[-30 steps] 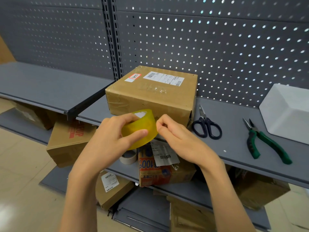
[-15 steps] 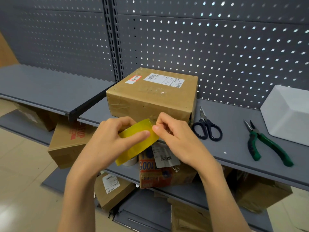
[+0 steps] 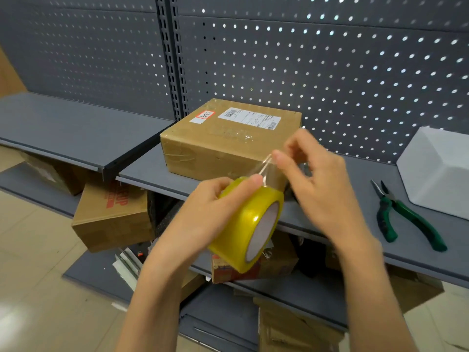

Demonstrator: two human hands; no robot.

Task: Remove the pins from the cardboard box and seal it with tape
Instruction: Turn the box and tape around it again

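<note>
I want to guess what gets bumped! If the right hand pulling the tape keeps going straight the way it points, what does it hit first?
Probably the cardboard box. The right hand pinches the tape end, its fingers aimed up and left toward the box's near right corner. Depth is unclear, though.

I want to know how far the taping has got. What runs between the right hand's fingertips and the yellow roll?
In the head view, a short clear strip of tape runs from the right hand to the tape roll held by the left hand.
</note>
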